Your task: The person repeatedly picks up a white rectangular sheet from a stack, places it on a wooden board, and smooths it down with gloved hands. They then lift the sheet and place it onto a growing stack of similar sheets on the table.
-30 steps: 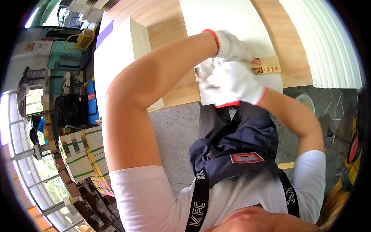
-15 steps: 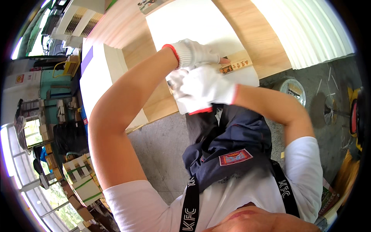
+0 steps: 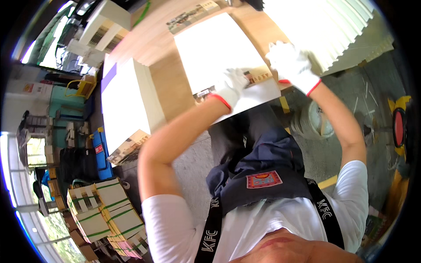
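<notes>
A large white sheet lies on the wooden table in front of me, with a printed picture strip across its near end. My left hand, in a white knit glove with a red cuff, rests over that strip with its fingers stretched out and hides its middle. Farther right, my gloved right hand is by the table's edge, beside a tall pile of white sheets. Its fingers look apart, somewhat blurred, and I see nothing held in them.
Left on the table stands a thick stack of white sheets with a printed end. Another printed strip lies at the far side. Below the right edge is a round pale object on the floor. Strapped bundles stand at lower left.
My hands were together over the printed strip and have parted. The right one has moved right to the pile; the left lies flat on the strip. The view has shifted somewhat.
</notes>
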A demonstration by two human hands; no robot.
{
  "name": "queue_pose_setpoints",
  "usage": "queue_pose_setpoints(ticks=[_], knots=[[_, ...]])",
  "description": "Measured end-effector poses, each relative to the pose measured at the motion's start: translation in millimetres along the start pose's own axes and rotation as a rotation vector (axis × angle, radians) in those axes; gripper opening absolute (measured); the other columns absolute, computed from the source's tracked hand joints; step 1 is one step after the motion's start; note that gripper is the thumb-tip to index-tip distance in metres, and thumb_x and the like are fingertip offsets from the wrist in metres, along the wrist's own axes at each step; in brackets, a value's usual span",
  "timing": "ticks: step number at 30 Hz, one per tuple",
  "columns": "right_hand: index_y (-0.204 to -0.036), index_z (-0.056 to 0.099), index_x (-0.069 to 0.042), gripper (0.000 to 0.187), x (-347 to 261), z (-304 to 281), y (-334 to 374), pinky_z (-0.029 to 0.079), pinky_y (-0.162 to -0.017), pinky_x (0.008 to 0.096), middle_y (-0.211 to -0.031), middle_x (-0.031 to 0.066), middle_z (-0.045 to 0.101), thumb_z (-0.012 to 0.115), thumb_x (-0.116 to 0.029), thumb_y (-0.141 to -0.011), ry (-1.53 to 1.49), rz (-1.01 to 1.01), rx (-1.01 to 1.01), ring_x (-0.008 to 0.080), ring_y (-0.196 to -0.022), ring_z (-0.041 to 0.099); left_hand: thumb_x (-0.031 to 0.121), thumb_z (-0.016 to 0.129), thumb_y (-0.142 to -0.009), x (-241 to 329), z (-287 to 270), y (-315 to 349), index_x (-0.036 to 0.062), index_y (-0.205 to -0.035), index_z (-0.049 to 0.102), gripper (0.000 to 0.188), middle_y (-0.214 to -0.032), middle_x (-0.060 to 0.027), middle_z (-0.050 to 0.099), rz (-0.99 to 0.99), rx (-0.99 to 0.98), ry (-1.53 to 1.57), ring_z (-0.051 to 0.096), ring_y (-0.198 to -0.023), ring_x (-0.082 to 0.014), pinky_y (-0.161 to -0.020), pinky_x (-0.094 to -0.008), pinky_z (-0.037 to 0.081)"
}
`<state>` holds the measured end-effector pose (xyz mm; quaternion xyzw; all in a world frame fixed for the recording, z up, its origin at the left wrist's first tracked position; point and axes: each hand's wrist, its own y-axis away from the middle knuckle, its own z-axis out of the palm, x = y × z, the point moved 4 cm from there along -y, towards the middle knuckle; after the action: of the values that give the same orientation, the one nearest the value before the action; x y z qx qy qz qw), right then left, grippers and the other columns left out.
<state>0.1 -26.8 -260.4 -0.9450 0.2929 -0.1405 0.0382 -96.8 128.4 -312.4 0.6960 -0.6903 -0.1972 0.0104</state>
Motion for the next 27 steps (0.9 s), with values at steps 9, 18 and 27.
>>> queue_pose_setpoints(ticks=[9,18,27], knots=[[-0.126,0.063,-0.028,0.042,-18,49,6,0.040,-0.097,0.0530,-0.115,-0.0009,0.062,0.065,-0.029,-0.084,-0.235,-0.529,0.180,0.0265,-0.107,0.056,0.022,0.045,-0.102,34,49,132,0.0020,-0.137,0.034,0.042,-0.131,-0.0188,0.050,-0.551,0.325,2.904,0.048,-0.130,-0.0365,-0.110,-0.0476,0.041],[-0.117,0.068,-0.040,0.038,30,118,1,0.033,-0.093,0.0494,-0.123,0.0098,0.049,0.061,-0.059,-0.085,-0.581,-0.158,0.022,0.0328,-0.113,0.041,0.018,0.056,-0.099,8,52,98,0.0129,-0.120,0.050,0.022,-0.085,0.0005,0.044,-0.907,0.590,3.164,0.045,-0.076,-0.0200,-0.070,-0.0355,0.041],[-0.126,0.064,-0.002,0.054,28,52,-54,0.045,-0.099,0.0369,-0.119,0.0201,0.067,0.055,-0.046,-0.096,-1.231,0.256,0.083,0.0364,-0.117,0.059,0.016,0.060,-0.092,-31,80,51,0.0103,-0.119,0.051,0.029,-0.124,-0.0073,0.056,-0.706,0.706,3.035,0.052,-0.124,-0.0301,-0.106,-0.0558,0.044]])
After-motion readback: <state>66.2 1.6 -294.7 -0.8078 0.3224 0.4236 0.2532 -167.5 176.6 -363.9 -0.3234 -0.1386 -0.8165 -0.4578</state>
